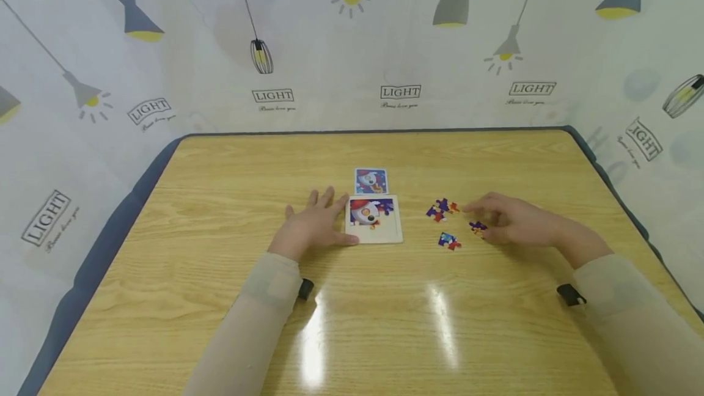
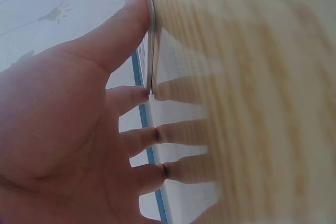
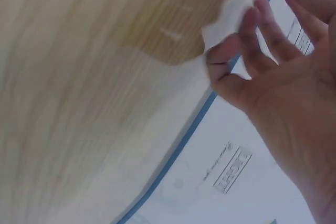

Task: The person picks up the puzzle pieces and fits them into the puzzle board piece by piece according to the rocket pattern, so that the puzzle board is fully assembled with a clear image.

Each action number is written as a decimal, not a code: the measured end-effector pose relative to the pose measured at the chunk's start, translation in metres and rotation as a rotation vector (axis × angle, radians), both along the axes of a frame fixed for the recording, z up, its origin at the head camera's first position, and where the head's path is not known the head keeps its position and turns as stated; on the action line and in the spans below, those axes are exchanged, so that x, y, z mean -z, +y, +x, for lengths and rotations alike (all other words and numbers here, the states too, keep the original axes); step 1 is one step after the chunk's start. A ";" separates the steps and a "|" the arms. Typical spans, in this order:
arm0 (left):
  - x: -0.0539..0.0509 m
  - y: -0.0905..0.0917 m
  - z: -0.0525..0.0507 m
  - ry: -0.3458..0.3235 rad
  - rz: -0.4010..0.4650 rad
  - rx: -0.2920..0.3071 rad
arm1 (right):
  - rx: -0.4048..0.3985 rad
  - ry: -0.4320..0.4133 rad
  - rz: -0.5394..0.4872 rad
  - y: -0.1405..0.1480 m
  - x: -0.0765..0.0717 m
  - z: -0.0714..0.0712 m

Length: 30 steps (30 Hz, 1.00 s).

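Observation:
My left hand (image 1: pixel 310 229) lies spread at the left edge of a square puzzle tray (image 1: pixel 379 234), its thumb on the lower left corner and its index finger by the upper left one. Joined pieces showing a white face fill the tray's upper and left part. Directly behind the tray is a small picture card (image 1: pixel 371 181). My right hand (image 1: pixel 522 222) hovers low over the table with fingers partly bent, beside loose dark pieces (image 1: pixel 477 229); whether it touches one is hidden. In the left wrist view, the left hand (image 2: pixel 89 114) has its thumb against the tray's edge.
More loose pieces (image 1: pixel 442 209) lie between the tray and my right hand, with another small group (image 1: pixel 449 241) nearer the front. The wooden table (image 1: pixel 220 170) ends at a dark blue border, where a lamp-patterned cloth (image 1: pixel 330 66) rises behind and at both sides.

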<state>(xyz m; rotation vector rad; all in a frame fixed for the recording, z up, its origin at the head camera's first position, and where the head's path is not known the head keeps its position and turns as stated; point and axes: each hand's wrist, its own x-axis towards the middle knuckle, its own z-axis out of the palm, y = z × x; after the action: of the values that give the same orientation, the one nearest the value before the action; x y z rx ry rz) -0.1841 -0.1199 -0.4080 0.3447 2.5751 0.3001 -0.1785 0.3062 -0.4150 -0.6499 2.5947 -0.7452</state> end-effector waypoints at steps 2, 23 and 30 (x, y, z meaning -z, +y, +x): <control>0.000 0.000 0.000 -0.003 0.002 -0.001 | 0.010 0.026 -0.011 -0.007 -0.001 -0.003; -0.006 0.003 0.001 -0.016 -0.004 -0.009 | -0.063 0.014 0.064 -0.050 0.000 -0.041; -0.004 0.002 0.001 -0.015 -0.005 -0.004 | -0.019 0.050 0.096 -0.046 -0.003 -0.037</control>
<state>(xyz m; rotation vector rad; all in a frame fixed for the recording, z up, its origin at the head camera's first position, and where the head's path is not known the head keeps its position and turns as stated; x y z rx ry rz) -0.1827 -0.1182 -0.4038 0.3338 2.5618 0.2964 -0.2158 0.2602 -0.4119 -0.6711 2.6472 -0.6023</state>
